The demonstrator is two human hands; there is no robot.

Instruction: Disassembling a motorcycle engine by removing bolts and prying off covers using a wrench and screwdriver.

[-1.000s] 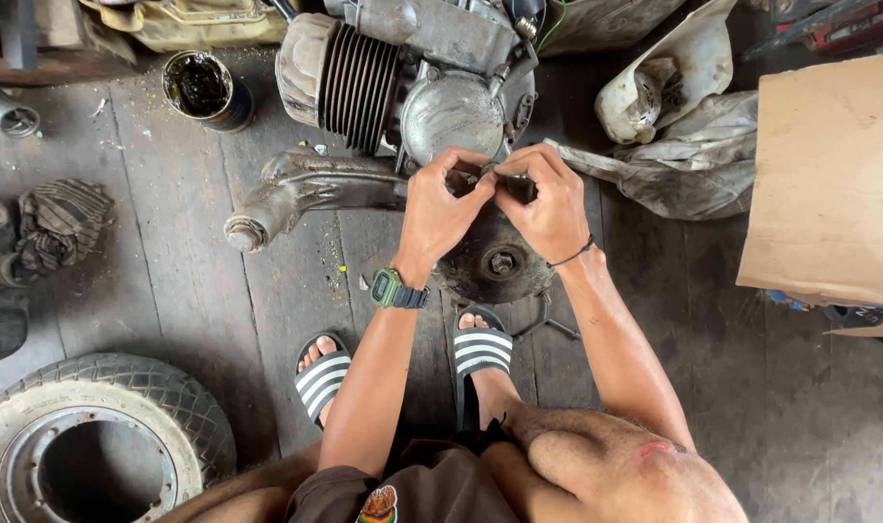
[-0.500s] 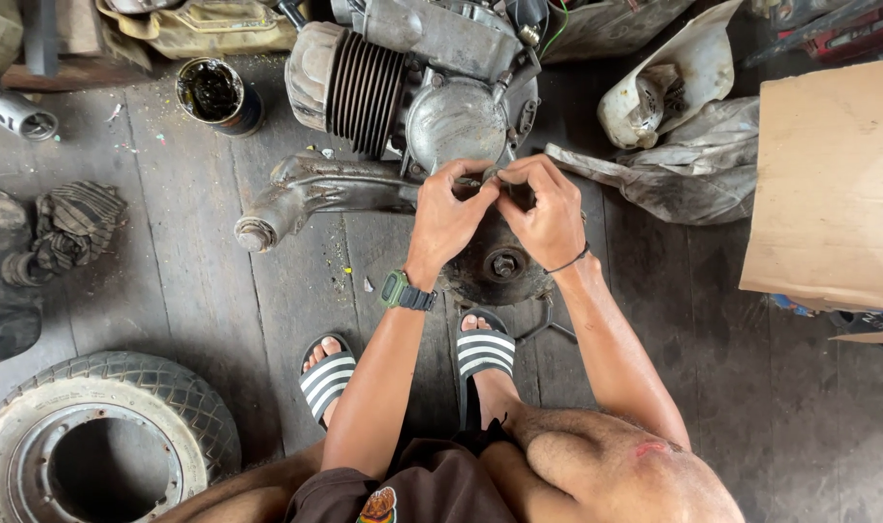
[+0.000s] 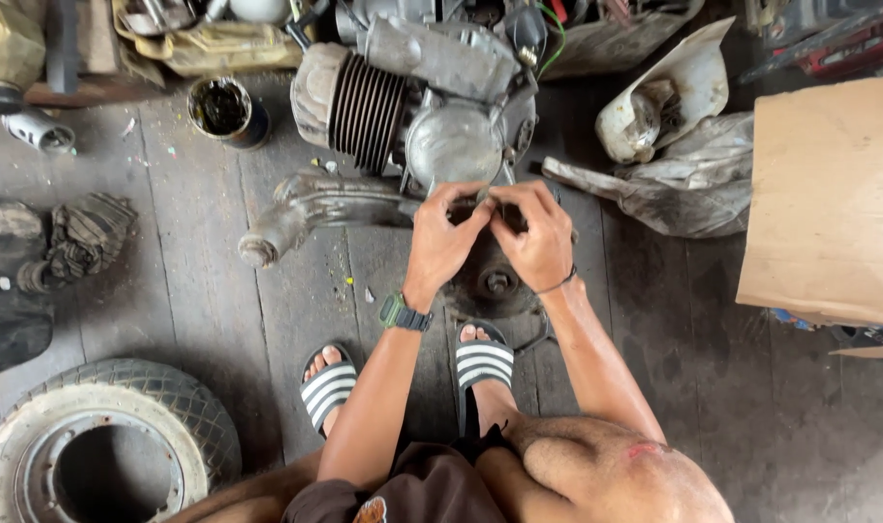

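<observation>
Squatting over a grey plank floor (image 3: 218,281), the person works at a grimy grey metal scooter engine with a finned cylinder (image 3: 412,107), taken here as the landmark.

Head view: both hands meet just in front of the engine's round cover. The left hand (image 3: 441,242), with a dark wristwatch (image 3: 402,313) on its wrist, and the right hand (image 3: 538,242) have their fingertips pressed together around a small dark part (image 3: 488,200). The part lies between the thumbs and forefingers of both hands, pinched at each end; most of it is hidden and its kind cannot be told. Below the hands, against the engine, sits a dark round hub (image 3: 497,281).

Left of the engine lies a curved grey metal arm (image 3: 306,208). Beyond its upper left corner stands a round tin of black fluid (image 3: 223,108). Far lower left lies a worn tyre on a pale rim (image 3: 102,441). Right of the engine rests a flat brown cardboard box (image 3: 829,203), with crumpled grey cloth (image 3: 674,189) between them.
</observation>
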